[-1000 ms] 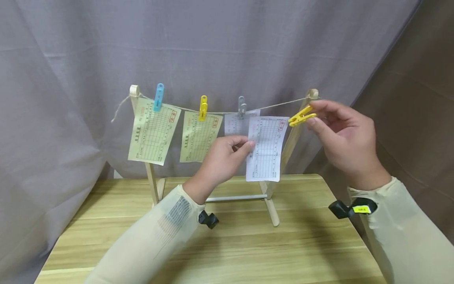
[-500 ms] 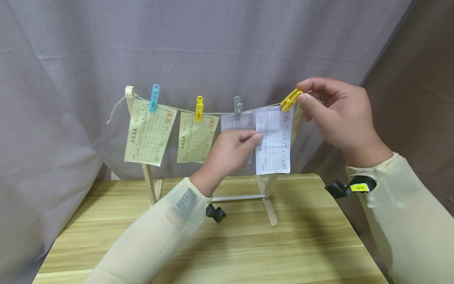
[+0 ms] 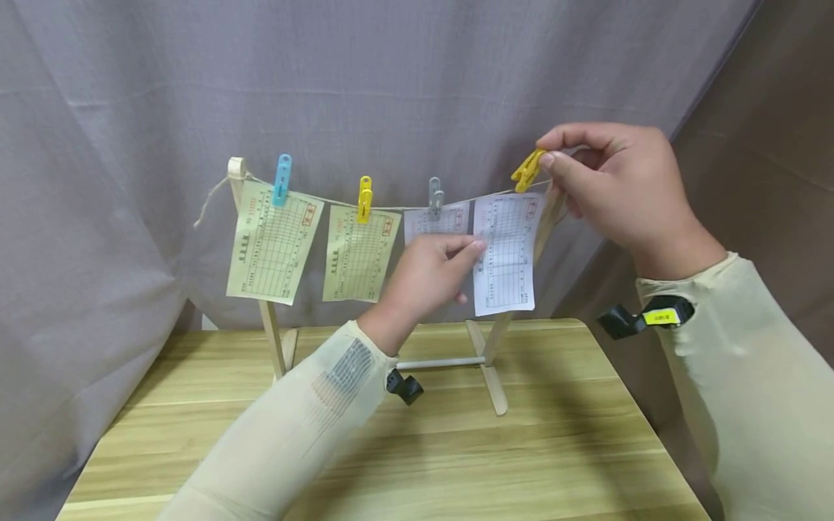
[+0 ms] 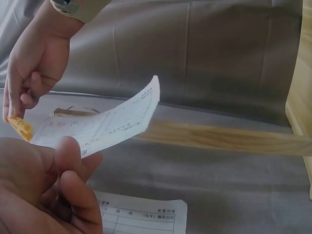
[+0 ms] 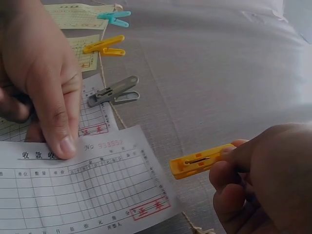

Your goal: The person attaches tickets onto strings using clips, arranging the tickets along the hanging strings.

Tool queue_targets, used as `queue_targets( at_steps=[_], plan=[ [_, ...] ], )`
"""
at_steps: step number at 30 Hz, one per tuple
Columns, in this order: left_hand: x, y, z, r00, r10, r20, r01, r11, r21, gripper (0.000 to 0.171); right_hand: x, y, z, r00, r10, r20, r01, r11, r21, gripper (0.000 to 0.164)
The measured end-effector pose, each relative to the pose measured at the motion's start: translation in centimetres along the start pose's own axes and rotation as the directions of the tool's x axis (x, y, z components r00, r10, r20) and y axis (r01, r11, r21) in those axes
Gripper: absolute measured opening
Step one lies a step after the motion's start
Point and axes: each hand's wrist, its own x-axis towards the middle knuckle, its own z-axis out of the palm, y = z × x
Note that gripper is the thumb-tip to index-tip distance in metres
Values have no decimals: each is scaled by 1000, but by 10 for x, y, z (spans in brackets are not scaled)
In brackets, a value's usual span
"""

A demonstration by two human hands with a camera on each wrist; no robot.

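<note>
My left hand (image 3: 430,278) pinches the left edge of a white printed receipt slip (image 3: 504,260) between thumb and fingers. The slip hangs upright in front of the right part of the twine (image 3: 485,195). Above its top edge, my right hand (image 3: 619,184) pinches a yellow clothespin (image 3: 529,171) by its handles. In the right wrist view this clothespin (image 5: 197,161) stands apart from the paper. Behind my left hand, a second white slip (image 3: 430,221) hangs from a grey clothespin (image 3: 435,197), partly hidden.
Two pale green slips hang on the left, one under a blue clothespin (image 3: 282,179) and one under a yellow clothespin (image 3: 365,199). The twine runs between posts of a wooden stand (image 3: 491,376) on a wood-grain table (image 3: 391,449). Grey curtain (image 3: 417,87) hangs behind.
The white slip has been raised and shifted right to the twine. My right hand has moved up and left with the yellow clothespin, which went to the slip's top corner, then rose above it.
</note>
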Motion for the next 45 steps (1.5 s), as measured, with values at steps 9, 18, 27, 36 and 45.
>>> queue_targets(
  at_steps=[9,18,27,36,45],
  plan=[
    [2,1,2,999,-53,3,53,998,-34,32,8,3,0,998,-44,50,43,999,26,17],
    [3,3,6,998,-62,11,63,997,-49,33,12,8,3,997,-29,74,32,999,-36,15],
    [2,3,8,998,-69,4,69,996,-62,34,12,10,5,989,30,142,-21,998,-62,18],
    [3,0,10,998,-58,8,58,997,-51,37,11,10,6,986,35,161,-21,996,-84,20],
    [3,-1,9,998,-57,12,58,997,-45,37,13,8,6,984,26,176,-13,997,-78,22]
  ],
)
